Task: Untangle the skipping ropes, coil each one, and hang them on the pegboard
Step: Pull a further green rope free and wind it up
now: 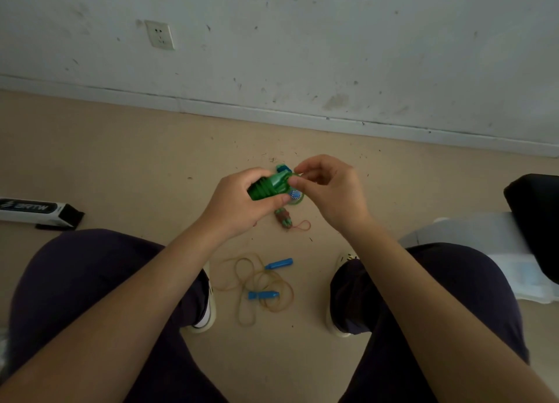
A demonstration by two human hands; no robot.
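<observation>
My left hand (pixel 242 201) grips a green skipping rope bundle (pixel 270 186), its handles wound round with green cord. My right hand (pixel 325 187) pinches a loop of that green cord at the bundle's right end. On the floor beneath my hands lies a wound reddish rope bundle (pixel 284 219) with a small loose loop, plus part of a blue and green item (pixel 295 195) mostly hidden by my hands. Nearer me, between my feet, a tan rope (pixel 257 284) lies loose in loops with two blue handles (pixel 279 264). No pegboard is in view.
A white wall (pixel 302 54) with a socket (pixel 159 35) rises beyond the beige floor. A white and black box (pixel 36 212) lies at the left. A black object (pixel 535 218) and a white cloth (pixel 472 236) sit at the right. My knees fill the lower frame.
</observation>
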